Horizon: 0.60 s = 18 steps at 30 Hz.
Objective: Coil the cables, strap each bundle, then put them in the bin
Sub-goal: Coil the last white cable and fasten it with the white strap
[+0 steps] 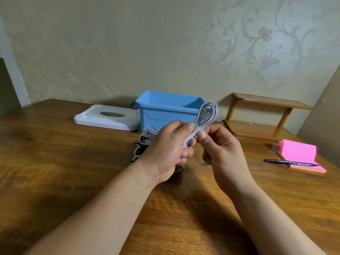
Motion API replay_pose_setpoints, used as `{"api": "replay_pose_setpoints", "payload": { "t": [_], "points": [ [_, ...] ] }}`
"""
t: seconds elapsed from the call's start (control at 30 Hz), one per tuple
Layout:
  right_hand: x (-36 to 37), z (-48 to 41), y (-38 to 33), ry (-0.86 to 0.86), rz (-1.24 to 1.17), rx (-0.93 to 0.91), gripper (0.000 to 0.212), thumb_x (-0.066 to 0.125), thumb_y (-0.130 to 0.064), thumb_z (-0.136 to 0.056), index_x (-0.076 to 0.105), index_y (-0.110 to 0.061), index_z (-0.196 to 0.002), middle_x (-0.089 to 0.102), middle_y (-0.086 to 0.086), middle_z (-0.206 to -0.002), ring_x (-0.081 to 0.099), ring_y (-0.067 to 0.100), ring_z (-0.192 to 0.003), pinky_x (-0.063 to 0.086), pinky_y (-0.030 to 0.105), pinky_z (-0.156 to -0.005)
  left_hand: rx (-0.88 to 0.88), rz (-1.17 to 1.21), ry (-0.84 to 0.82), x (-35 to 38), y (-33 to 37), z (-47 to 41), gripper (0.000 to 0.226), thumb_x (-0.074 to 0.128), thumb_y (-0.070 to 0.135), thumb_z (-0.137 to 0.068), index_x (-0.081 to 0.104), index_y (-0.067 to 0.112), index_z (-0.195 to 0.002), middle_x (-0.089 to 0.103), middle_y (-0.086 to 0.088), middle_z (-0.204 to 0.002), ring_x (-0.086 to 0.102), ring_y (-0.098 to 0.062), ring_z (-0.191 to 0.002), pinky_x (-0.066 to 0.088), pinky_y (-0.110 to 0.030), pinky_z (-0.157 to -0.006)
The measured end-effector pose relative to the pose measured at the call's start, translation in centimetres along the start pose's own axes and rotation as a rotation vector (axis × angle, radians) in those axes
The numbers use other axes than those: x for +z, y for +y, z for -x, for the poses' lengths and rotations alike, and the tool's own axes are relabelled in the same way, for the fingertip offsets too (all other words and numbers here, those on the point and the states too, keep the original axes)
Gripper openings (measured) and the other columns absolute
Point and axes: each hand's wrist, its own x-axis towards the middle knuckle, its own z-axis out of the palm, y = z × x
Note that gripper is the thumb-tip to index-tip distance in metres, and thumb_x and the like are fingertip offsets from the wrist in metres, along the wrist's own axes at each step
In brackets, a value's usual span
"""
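L hand (pixel 169 151) gripped the white coil (pixel 207 115) at its waist, held up before the bin (pixel 165 111) at 12 o'clock, R hand (pixel 220 150) pinching the strap (pixel 197 128) tail; prob. best pulled snug & pressed flat w/o loops slipping.

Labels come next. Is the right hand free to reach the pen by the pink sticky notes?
Likely not yet: the right hand pinches the strap around the white cable bundle. Nothing blocks the pen otherwise.
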Motion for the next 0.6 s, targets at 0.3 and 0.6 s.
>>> {"api": "replay_pose_setpoints", "payload": {
  "t": [0.3, 0.6],
  "points": [
    [0.4, 0.2, 0.1, -0.066, -0.021, 0.02, 0.016, 0.063, -0.025, -0.103, 0.072, -0.012, -0.102, 0.059, 0.003, -0.073, 0.036, 0.024, -0.055, 0.022, 0.035, -0.051, -0.081, -0.118, -0.001, -0.9, 0.7, -0.2, 0.041, 0.051, 0.047, -0.111, 0.067, 0.01, -0.106, 0.064, -0.014, -0.076, 0.058, -0.024, -0.049, 0.043, -0.029, -0.045],
    [-0.3, -0.4, 0.6, 0.093, -0.141, 0.187, 0.022, 0.067, -0.025, -0.102, 0.069, -0.005, -0.094, 0.045, 0.003, -0.065, 0.03, 0.012, -0.053, 0.028, 0.024, -0.046, 0.539, -1.153, 0.118, -0.4, -1.1, 0.0, 0.031, 0.067, 0.029, -0.099, 0.052, 0.037, -0.125, 0.063, 0.014, -0.12, 0.066, -0.013, -0.102, 0.058, -0.043, -0.08]
  ]
}}
